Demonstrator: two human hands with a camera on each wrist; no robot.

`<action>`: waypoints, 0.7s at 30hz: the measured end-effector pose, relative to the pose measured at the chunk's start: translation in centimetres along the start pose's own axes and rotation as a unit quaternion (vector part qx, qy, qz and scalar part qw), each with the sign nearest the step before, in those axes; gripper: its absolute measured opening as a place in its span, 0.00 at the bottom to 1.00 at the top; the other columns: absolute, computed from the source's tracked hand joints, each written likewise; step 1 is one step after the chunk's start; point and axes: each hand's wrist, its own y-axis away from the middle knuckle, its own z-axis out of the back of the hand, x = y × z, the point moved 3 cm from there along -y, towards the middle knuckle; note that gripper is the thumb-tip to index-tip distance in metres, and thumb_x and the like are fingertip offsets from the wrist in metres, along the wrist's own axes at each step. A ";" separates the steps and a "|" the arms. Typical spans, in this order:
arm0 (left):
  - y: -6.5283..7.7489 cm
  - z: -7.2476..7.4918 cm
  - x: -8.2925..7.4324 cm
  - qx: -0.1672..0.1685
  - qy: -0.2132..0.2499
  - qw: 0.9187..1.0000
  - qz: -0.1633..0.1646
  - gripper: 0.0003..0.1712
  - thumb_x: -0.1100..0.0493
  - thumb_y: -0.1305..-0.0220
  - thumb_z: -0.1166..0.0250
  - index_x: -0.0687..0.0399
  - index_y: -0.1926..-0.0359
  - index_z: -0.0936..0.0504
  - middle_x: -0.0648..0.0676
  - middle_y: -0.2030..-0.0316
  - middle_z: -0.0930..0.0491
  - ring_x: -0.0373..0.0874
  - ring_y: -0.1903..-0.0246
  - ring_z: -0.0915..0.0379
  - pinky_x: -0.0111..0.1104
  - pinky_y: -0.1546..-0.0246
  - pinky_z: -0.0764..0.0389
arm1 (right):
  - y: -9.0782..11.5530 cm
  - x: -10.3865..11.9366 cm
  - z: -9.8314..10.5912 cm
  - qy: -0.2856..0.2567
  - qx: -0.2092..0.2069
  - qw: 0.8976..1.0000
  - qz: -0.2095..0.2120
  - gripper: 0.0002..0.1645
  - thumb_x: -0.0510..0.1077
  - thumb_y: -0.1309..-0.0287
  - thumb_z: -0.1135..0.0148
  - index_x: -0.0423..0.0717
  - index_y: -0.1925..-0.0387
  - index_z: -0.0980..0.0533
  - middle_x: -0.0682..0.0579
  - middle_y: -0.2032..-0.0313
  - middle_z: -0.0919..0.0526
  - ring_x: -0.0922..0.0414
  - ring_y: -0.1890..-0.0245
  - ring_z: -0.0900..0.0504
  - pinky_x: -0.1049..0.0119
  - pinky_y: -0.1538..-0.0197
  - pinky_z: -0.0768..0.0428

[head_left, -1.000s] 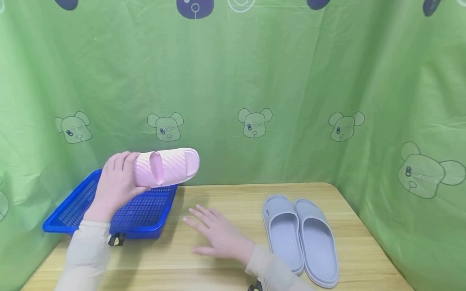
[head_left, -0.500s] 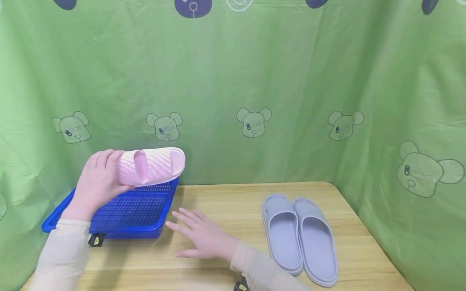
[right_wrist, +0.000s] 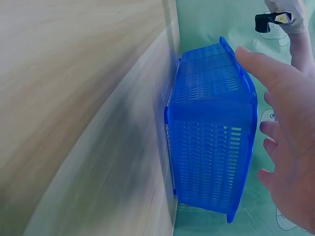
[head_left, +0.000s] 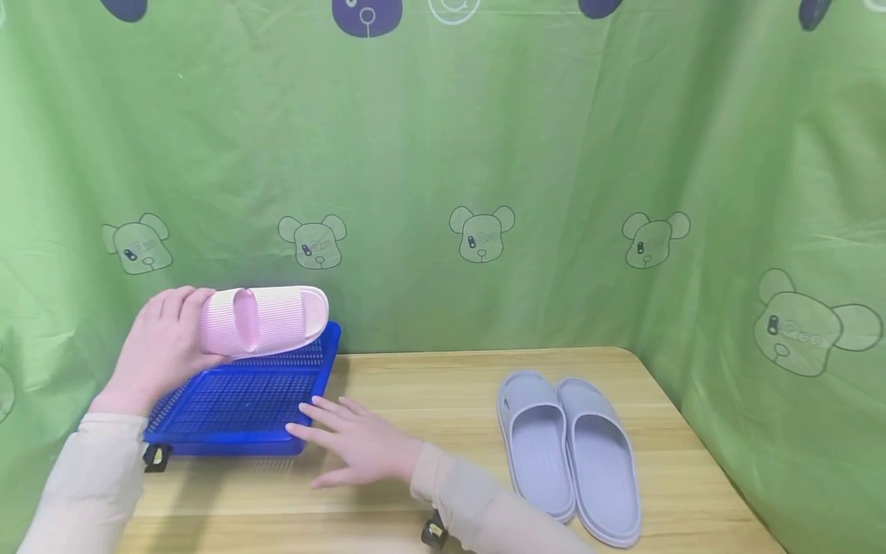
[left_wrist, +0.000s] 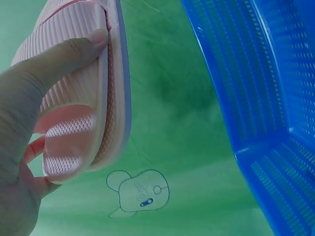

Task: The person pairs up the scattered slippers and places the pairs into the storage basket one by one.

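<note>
My left hand (head_left: pixel 155 342) grips a pair of pink ribbed slippers (head_left: pixel 273 319) by the heel end, up over the blue basket (head_left: pixel 235 448). In the left wrist view the thumb presses on the ribbed strap of the near slipper (left_wrist: pixel 69 83), and a second sole (left_wrist: pixel 115 98) lies flat against it. My right hand (head_left: pixel 360 442) has its fingers spread, with nothing in it. Its fingertips overlap the basket's near right corner in the head view. From the right wrist, the thumb shows right by the basket rim (right_wrist: pixel 251 101).
Two grey slippers (head_left: pixel 536 454) lie side by side on the right of the wooden table (head_left: pixel 429 385), toes pointing away. A green curtain (head_left: pixel 415 138) with bear prints hangs behind and on both sides. The basket stands at the table's left edge.
My left hand has moved left with the pink slippers, further over the basket. The right hand has also moved left, up to the basket's corner. The grey slippers stay put.
</note>
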 end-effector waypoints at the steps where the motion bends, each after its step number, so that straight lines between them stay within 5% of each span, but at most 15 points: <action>1: 0.0 0.0 0.1 0.002 -0.001 1.000 0.000 0.60 0.50 0.80 0.17 0.67 0.41 0.32 0.71 0.50 0.29 0.67 0.49 0.35 0.60 0.43 0.32 | -0.2 0.1 0.0 0.000 0.001 1.000 0.002 0.51 0.76 0.40 0.55 0.65 0.23 0.60 0.51 0.22 0.54 0.50 0.22 0.54 0.48 0.24 0.48; 21: -0.8 -1.5 2.9 0.050 -0.020 0.998 -0.041 0.62 0.48 0.87 0.15 0.67 0.43 0.30 0.71 0.52 0.26 0.67 0.51 0.32 0.62 0.45 0.31 | -2.7 0.2 -0.8 -0.002 0.037 0.999 0.015 0.50 0.76 0.39 0.56 0.67 0.23 0.60 0.51 0.22 0.57 0.53 0.22 0.60 0.56 0.21 0.54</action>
